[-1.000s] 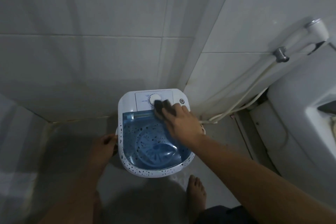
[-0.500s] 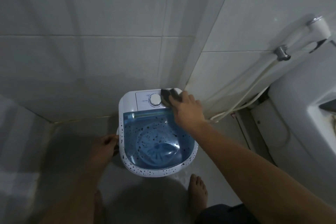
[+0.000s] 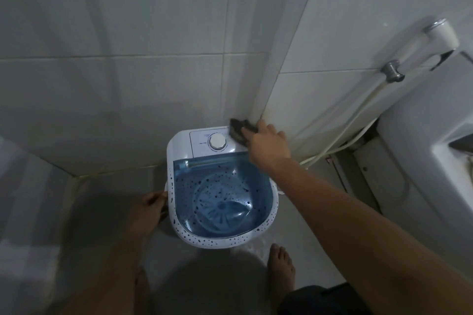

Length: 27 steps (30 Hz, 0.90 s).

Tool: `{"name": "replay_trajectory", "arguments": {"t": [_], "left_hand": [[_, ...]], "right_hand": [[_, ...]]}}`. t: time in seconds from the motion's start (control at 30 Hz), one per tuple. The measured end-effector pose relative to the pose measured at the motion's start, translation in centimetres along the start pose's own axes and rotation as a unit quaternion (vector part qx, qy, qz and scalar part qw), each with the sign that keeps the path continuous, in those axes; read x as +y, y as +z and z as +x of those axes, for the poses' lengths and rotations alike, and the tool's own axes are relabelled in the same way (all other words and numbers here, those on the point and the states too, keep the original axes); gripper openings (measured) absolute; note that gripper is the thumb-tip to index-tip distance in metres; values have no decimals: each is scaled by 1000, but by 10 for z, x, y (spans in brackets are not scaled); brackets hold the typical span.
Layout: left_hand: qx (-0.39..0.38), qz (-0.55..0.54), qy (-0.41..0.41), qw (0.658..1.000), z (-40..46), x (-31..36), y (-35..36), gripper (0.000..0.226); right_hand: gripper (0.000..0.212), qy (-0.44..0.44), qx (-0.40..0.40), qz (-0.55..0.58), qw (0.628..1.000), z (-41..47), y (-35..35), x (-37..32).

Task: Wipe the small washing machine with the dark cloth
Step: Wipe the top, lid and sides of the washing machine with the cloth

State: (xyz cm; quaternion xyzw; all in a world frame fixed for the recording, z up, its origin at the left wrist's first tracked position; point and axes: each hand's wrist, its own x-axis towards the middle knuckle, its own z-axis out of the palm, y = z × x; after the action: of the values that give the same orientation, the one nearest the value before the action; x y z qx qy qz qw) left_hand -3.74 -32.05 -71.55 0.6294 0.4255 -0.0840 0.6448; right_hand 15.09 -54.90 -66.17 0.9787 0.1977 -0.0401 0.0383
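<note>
The small washing machine is white with dark speckles, a clear blue lid and a round white dial on its rear control panel. It stands on the floor in a tiled corner. My right hand presses the dark cloth onto the panel's far right corner, against the wall. My left hand grips the machine's left side, fingers curled on a side handle.
A white toilet fills the right side. A spray hose hangs from a wall valve and runs down behind the machine. My bare feet stand just in front of it. Tiled walls close in behind and to the right.
My right hand has slid the dark cloth from the dial area up and right to the panel's back right corner. My left hand has stayed on the machine's side.
</note>
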Motion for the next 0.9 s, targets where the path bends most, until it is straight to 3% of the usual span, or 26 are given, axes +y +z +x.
{"name": "replay_trajectory", "arguments": {"t": [0.1, 0.17, 0.27, 0.33, 0.4, 0.5, 0.6, 0.7, 0.9], "left_hand": [[-4, 3, 2, 1000, 4, -1, -1, 26], [-10, 4, -2, 1000, 4, -2, -2, 24], [-23, 0, 3, 1000, 3, -3, -4, 23], [-21, -5, 3, 1000, 3, -4, -5, 23], [-17, -10, 2, 1000, 3, -4, -4, 24], [-15, -16, 3, 1000, 0, -2, -2, 24], [-19, -9, 1, 1000, -2, 1, -1, 25], [-15, 1, 2, 1000, -1, 1, -2, 28], [-12, 16, 0, 1000, 1, -3, -5, 24]], "right_hand": [[39, 134, -58, 57, 988, 19, -5, 18], [39, 140, -49, 109, 983, 13, 1, 13], [46, 6, 43, 107, 993, -27, 18, 3], [47, -130, 72, 72, 986, -52, 29, 3], [48, -186, 84, 36, 978, -49, 32, 10], [53, -76, 55, 34, 995, -6, 21, 18], [50, 63, -4, 164, 984, 35, 11, 20], [46, 80, -51, 248, 964, 48, 9, 24], [45, 99, -23, 323, 941, 6, 38, 48]]}}
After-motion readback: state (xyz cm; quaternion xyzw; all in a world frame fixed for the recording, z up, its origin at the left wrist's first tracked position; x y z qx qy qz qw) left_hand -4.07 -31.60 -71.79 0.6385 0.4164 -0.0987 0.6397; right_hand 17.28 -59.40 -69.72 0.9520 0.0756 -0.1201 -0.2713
